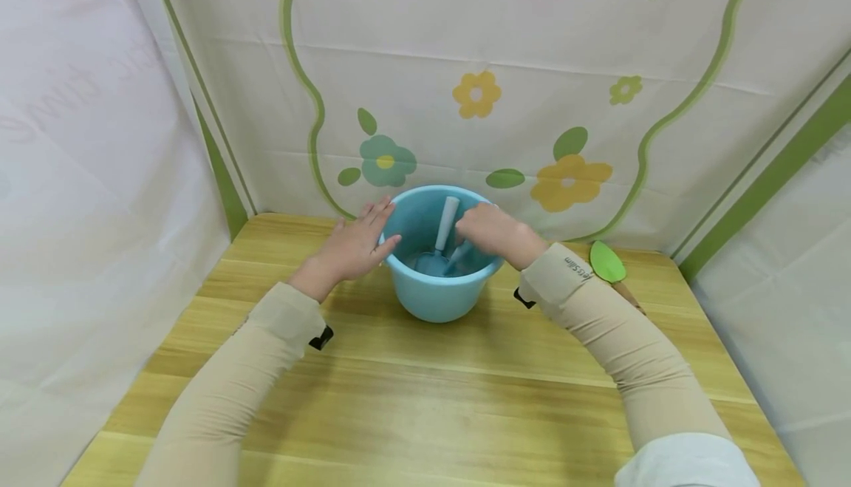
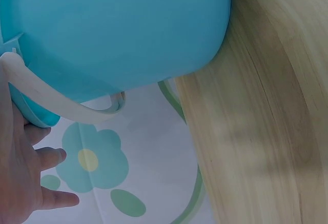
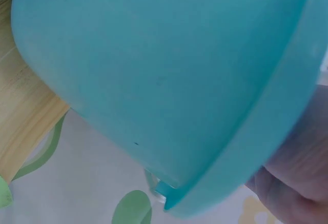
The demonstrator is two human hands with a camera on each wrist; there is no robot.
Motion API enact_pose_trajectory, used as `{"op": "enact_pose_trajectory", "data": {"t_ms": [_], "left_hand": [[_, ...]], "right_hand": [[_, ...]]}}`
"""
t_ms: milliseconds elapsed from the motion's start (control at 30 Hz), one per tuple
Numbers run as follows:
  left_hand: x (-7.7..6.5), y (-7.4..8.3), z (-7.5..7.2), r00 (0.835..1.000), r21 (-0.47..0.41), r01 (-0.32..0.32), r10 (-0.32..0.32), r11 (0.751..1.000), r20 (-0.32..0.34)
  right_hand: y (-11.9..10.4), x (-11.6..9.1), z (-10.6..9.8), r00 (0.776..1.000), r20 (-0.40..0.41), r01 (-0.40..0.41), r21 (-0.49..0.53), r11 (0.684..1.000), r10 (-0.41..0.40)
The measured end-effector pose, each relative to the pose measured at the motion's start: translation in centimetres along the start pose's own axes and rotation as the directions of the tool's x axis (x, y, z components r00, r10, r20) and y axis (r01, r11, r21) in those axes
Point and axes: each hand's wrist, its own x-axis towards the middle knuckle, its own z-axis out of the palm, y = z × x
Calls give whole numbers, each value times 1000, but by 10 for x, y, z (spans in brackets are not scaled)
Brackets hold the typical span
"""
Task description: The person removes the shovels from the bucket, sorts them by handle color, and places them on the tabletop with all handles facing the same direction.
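A light-blue bucket (image 1: 435,298) with a white handle (image 2: 56,98) stands upright on the table near the back wall. My left hand (image 1: 355,244) rests at its left rim, fingers straight and spread. Inside the bucket leans a scoop-like tool with a pale handle (image 1: 448,222) and a bluish head (image 1: 432,264). My right hand (image 1: 493,230) reaches over the right rim with curled fingers, gripping a pale-blue tool (image 1: 460,253) that slants down into the bucket. Its lower end overlaps the other tool's head. In the right wrist view, the bucket wall hides the right fingers.
A green leaf-shaped trowel (image 1: 607,261) with a brown handle lies on the table, right of the bucket and partly behind the right forearm. The wooden table (image 1: 425,398) meets a flower-printed cloth (image 1: 412,88) at the back. White cloth (image 1: 100,199) hangs on both sides.
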Motion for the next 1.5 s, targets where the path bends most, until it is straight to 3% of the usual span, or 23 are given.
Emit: {"op": "enact_pose_trajectory", "data": {"t_ms": [200, 467, 867, 1133, 1500], "left_hand": [[0, -1, 0, 1000, -7, -1, 1, 1000, -7], [0, 0, 0, 1000, -8, 1, -1, 1000, 1], [0, -1, 1, 1000, 3, -5, 5, 1000, -1], [1, -2, 2, 1000, 4, -7, 7, 1000, -9], [-1, 0, 0, 1000, 5, -3, 3, 1000, -2]], "right_hand": [[0, -5, -8, 1000, -14, 19, -55, 998, -20], [0, -10, -12, 999, 31, -43, 4, 999, 43], [3, -20, -17, 1000, -24, -16, 39, 999, 17], [5, -23, -22, 997, 5, -75, 110, 991, 74], [10, -30, -27, 996, -31, -80, 128, 989, 84]]}}
